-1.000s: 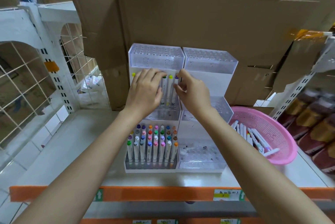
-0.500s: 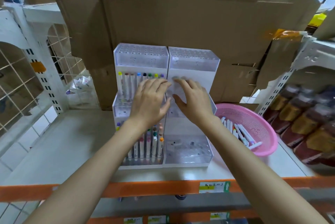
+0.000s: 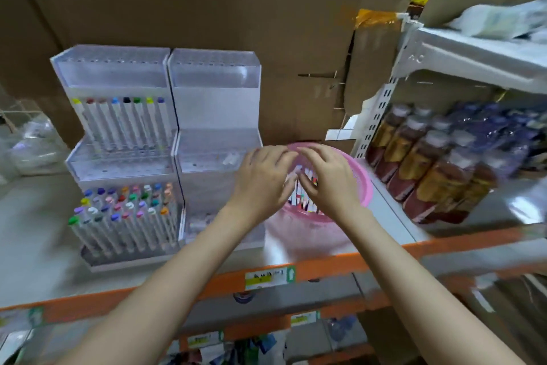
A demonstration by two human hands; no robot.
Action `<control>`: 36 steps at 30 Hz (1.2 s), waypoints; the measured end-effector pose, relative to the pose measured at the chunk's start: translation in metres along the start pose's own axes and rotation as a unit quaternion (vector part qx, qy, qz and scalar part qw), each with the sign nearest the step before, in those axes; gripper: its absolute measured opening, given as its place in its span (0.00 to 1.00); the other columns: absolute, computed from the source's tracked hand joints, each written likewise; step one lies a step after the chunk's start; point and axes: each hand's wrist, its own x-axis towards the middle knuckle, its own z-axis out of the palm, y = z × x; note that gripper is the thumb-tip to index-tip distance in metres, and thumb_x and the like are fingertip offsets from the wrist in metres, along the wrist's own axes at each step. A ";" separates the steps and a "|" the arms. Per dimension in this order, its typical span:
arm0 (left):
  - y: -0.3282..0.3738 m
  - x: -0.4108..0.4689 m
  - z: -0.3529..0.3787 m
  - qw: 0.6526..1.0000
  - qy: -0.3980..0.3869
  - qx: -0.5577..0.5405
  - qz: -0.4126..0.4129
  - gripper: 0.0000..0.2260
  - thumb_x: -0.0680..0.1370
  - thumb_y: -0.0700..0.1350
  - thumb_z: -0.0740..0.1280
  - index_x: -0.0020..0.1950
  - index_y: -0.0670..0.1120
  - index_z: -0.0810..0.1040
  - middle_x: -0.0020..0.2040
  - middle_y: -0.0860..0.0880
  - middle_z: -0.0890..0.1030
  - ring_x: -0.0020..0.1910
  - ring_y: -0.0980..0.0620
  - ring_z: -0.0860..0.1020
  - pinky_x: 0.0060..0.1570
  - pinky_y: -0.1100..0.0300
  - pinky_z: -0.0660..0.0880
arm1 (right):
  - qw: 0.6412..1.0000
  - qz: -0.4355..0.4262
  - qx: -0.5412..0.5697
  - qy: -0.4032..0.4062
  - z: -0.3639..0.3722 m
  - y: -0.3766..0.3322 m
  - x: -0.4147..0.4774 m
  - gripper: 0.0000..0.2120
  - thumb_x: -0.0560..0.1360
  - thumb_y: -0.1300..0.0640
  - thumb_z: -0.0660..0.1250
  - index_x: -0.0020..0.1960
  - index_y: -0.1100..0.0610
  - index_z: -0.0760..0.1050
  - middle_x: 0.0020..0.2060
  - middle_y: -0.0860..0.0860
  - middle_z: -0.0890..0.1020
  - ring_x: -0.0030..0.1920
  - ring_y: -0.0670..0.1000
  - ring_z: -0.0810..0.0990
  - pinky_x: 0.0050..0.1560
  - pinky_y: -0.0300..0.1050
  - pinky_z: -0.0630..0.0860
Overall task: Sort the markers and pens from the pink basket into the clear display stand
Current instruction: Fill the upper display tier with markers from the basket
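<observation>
Both hands over the pink basket (image 3: 364,179): L hand (image 3: 263,179) at its left side, R hand (image 3: 330,179) next to it, fingertips nearly meeting. Markers (image 3: 305,199) lie in the basket right below & between my 2 thumbs. Too blurred, can't tell if either hand's pinching 1 or just loose. Clear stand (image 3: 216,116) sits just left of the basket.

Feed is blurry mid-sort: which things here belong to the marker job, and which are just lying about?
Job: pink basket, markers in it, clear display stand, left hand, right hand.
Lying about: bottles, cardboard boxes, shelf label.
</observation>
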 end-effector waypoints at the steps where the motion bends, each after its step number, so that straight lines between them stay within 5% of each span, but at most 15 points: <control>1: 0.009 0.004 0.009 1.000 0.007 0.003 0.016 0.16 0.74 0.51 0.61 0.56 0.45 0.79 0.53 0.47 0.79 0.52 0.46 0.77 0.57 0.51 0.69 | 1.000 0.014 -0.004 -0.010 -0.001 0.013 -0.005 0.19 0.71 0.51 0.66 0.61 0.54 0.77 0.57 0.53 0.79 0.57 0.58 0.77 0.56 0.54 0.75; 7: 0.042 0.019 0.056 0.996 -0.082 -0.026 0.023 0.15 0.73 0.48 0.62 0.56 0.44 0.79 0.52 0.46 0.80 0.50 0.44 0.78 0.49 0.52 0.71 | 0.989 0.085 -0.037 -0.118 -0.001 0.076 -0.018 0.23 0.75 0.50 0.67 0.67 0.57 0.73 0.63 0.55 0.75 0.63 0.58 0.72 0.62 0.53 0.70; 11: 0.040 0.028 0.083 0.973 -0.224 -0.028 -0.040 0.17 0.76 0.49 0.62 0.63 0.45 0.74 0.59 0.45 0.76 0.58 0.44 0.73 0.53 0.50 0.71 | 0.975 0.113 -0.034 -0.190 0.004 0.092 -0.012 0.23 0.77 0.50 0.64 0.70 0.55 0.68 0.65 0.53 0.72 0.64 0.55 0.71 0.55 0.50 0.73; 16: 0.035 0.037 0.104 0.952 -0.291 -0.005 -0.098 0.19 0.79 0.51 0.59 0.68 0.47 0.69 0.61 0.44 0.74 0.59 0.43 0.71 0.53 0.51 0.71 | 0.944 0.131 -0.043 -0.301 0.023 0.100 0.004 0.18 0.76 0.53 0.64 0.64 0.58 0.70 0.59 0.55 0.73 0.57 0.58 0.75 0.49 0.48 0.72; 19: 0.034 0.039 0.112 0.934 -0.335 0.002 -0.128 0.19 0.79 0.51 0.59 0.67 0.45 0.69 0.60 0.43 0.72 0.58 0.42 0.72 0.51 0.51 0.71 | 0.935 0.159 -0.050 -0.312 0.033 0.100 0.013 0.05 0.76 0.57 0.63 0.47 0.58 0.69 0.43 0.54 0.74 0.47 0.58 0.76 0.39 0.44 0.66; 21: 0.033 0.042 0.116 0.928 -0.349 0.005 -0.131 0.18 0.78 0.51 0.60 0.66 0.44 0.70 0.61 0.43 0.71 0.58 0.42 0.71 0.51 0.50 0.71 | 0.932 0.175 -0.052 -0.314 0.041 0.099 0.017 0.08 0.76 0.59 0.62 0.40 0.57 0.67 0.36 0.52 0.72 0.41 0.56 0.74 0.33 0.43 0.64; 25: 0.035 0.044 0.121 0.929 -0.357 0.019 -0.100 0.17 0.77 0.52 0.62 0.62 0.43 0.73 0.61 0.44 0.74 0.59 0.43 0.70 0.53 0.50 0.70 | 0.932 0.185 -0.033 -0.310 0.047 0.102 0.022 0.01 0.76 0.61 0.64 0.45 0.58 0.72 0.38 0.52 0.75 0.40 0.54 0.74 0.30 0.43 0.64; 31: 0.030 0.045 0.121 0.935 -0.334 -0.028 -0.118 0.11 0.76 0.51 0.65 0.47 0.44 0.77 0.49 0.45 0.78 0.51 0.45 0.73 0.40 0.56 0.68 | 0.934 0.211 0.025 -0.289 0.048 0.110 0.024 0.08 0.71 0.58 0.72 0.47 0.58 0.75 0.42 0.53 0.80 0.44 0.54 0.78 0.37 0.45 0.71; 36: 0.027 0.045 0.121 0.924 -0.340 -0.090 -0.154 0.12 0.76 0.55 0.66 0.49 0.47 0.80 0.45 0.49 0.79 0.46 0.48 0.77 0.38 0.57 0.71 | 0.932 0.214 0.076 -0.283 0.050 0.111 0.022 0.11 0.67 0.56 0.76 0.44 0.58 0.76 0.38 0.51 0.79 0.40 0.51 0.76 0.34 0.43 0.67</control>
